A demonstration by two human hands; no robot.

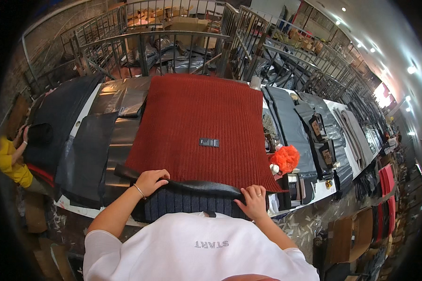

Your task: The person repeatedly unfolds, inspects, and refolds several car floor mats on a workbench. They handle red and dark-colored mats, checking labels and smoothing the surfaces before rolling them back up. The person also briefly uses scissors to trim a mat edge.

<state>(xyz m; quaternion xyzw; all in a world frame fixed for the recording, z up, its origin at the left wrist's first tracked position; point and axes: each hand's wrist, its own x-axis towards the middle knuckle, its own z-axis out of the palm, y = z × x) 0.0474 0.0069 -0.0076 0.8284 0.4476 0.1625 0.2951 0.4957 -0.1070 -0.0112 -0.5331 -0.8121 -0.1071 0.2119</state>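
Note:
A large red ribbed mat (197, 112) lies on the worktable in front of me, with a small dark label (208, 142) on its surface. Its near edge is curled up, showing black backing (201, 188). My left hand (152, 181) grips this edge on the left, thumb and fingers closed round it. Near the right corner, my right hand (254, 200) pinches the same edge. Below the curl, close to my body, a dark blue ribbed mat (190, 205) shows in part; the rest of it is hidden.
Dark mats (86, 154) lie to the left, where a person in a yellow top (15, 161) handles a black piece. On the right are an orange-red plastic bag (285, 158) and grey mats (288, 124). Metal railings (178, 42) stand behind the table; cardboard boxes (349, 234) sit lower right.

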